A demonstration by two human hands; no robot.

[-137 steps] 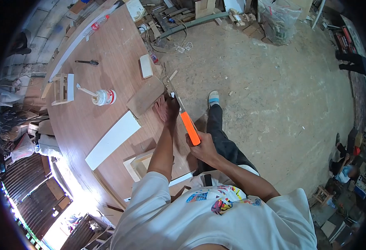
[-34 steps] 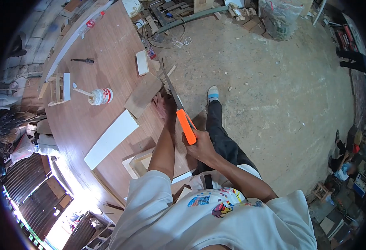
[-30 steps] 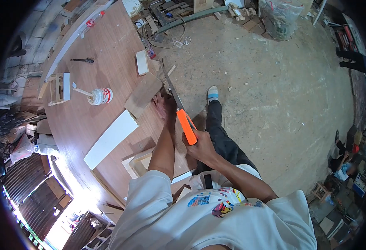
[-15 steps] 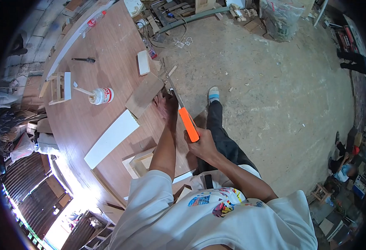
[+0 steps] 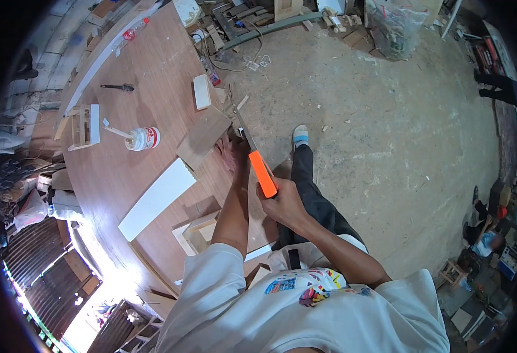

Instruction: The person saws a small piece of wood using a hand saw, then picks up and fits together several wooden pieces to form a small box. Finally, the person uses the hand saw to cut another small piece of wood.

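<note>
My right hand (image 5: 283, 203) grips the orange handle of a handsaw (image 5: 262, 173). Its thin blade runs up and left across the table edge, beside a brown wooden board (image 5: 202, 136). My left hand (image 5: 234, 154) presses flat on the near end of that board, right next to the blade. The board lies on the wide wooden table (image 5: 146, 76), with its end at the table's edge.
On the table lie a white panel (image 5: 157, 199), a glue jar with a stick in it (image 5: 142, 139), a small white block (image 5: 202, 92), a small wooden frame (image 5: 83, 126) and a wooden box (image 5: 201, 230). Scrap wood and cable litter the concrete floor (image 5: 376, 117).
The saw has slid back and forth along the cut; since half a second ago the handle has moved up toward the board. My left hand stays on the board.
</note>
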